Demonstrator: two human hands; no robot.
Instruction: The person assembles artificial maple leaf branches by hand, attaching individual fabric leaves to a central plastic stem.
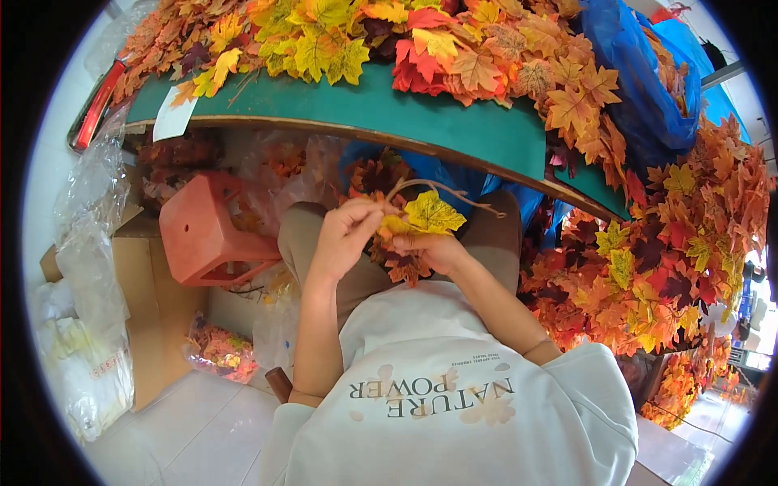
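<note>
Above my lap, my left hand is closed in a pinch at the near end of a thin brown stem. The stem bends up and away to the right. My right hand is closed around a small bunch of artificial maple leaves, its thumb pointing toward the left hand. A yellow maple leaf stands out above the right fingers. Orange leaves hang below them. Both hands are close together, and the exact spot between the fingertips is partly hidden.
A green-topped table heaped with autumn leaves curves ahead. To the left are a pink stool, a cardboard box and clear plastic bags. On the right stand a blue bag and more piled leaves.
</note>
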